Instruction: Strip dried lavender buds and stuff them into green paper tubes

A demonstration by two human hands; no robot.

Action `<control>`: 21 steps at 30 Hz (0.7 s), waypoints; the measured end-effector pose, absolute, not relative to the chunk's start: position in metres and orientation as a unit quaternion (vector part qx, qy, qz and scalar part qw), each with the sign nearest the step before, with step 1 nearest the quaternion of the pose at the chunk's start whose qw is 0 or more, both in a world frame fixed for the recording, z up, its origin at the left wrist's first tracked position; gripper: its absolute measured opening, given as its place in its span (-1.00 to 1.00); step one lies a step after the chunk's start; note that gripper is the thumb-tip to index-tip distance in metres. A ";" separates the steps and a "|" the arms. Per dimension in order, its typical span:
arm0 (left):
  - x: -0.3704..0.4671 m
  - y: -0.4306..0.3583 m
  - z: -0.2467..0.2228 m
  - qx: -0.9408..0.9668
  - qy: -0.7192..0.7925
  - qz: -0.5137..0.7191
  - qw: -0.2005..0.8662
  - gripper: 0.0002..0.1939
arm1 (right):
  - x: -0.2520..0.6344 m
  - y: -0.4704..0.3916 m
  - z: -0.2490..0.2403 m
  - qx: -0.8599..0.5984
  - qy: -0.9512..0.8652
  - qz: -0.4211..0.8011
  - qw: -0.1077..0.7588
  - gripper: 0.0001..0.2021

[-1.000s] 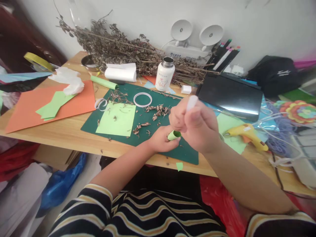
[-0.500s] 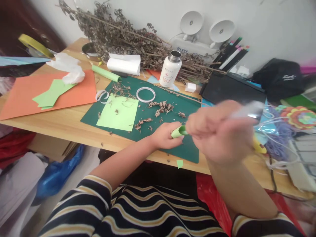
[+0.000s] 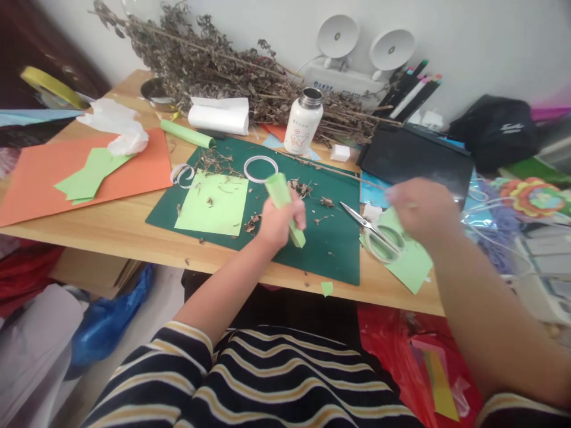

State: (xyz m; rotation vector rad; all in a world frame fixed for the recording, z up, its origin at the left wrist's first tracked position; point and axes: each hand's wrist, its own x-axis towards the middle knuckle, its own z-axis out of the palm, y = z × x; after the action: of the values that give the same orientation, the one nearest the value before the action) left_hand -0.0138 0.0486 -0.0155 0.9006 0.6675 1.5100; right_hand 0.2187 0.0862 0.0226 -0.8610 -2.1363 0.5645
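Observation:
My left hand (image 3: 281,220) is closed around a light green paper tube (image 3: 277,187), which is tilted above the green cutting mat (image 3: 312,261). Both ends of the tube stick out past the fingers. My right hand (image 3: 426,211) is over the right side of the table, smeared by motion. Its fingers look curled, but I cannot tell whether anything is in them. Just left of it, metal scissors (image 3: 366,224) with pale handles lie partly on a green paper piece (image 3: 408,270). A square green sheet (image 3: 214,214) and dry leaf bits (image 3: 301,188) lie on the mat.
A white tape roll (image 3: 261,169) lies on the mat, with an uncapped white bottle (image 3: 304,122) behind it. Dried branches (image 3: 214,65) line the wall. Orange paper (image 3: 27,184) is at left; a black tablet-like slab (image 3: 414,157) is at back right.
My left hand has moved left and turned the tube more upright. My right hand has drawn away to the right, and the silver-ended object in it no longer shows. The scissors have come into sight.

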 end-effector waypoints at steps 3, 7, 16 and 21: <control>-0.027 0.057 -0.006 0.213 0.271 0.718 0.605 -0.78 | 0.239 0.092 0.012 -0.471 -0.853 0.062 0.216 -0.79; -0.036 0.064 -0.004 0.123 0.266 0.724 0.624 -0.79 | 0.241 0.104 0.002 -0.546 -0.832 -0.082 0.055 -0.76; -0.032 0.063 -0.003 0.109 0.266 0.709 0.643 -0.80 | 0.160 0.113 -0.005 -0.494 -0.866 0.075 -0.011 -0.59; -0.036 0.064 -0.002 0.078 0.255 0.698 0.664 -0.78 | 0.156 0.110 -0.010 -0.502 -0.861 0.070 0.032 -0.64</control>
State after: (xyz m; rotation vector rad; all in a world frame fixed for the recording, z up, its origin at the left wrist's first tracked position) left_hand -0.0357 0.0638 -0.0024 0.1757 0.5761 1.5771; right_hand 0.1559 0.1098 -0.0103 -1.5477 -2.6523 0.2158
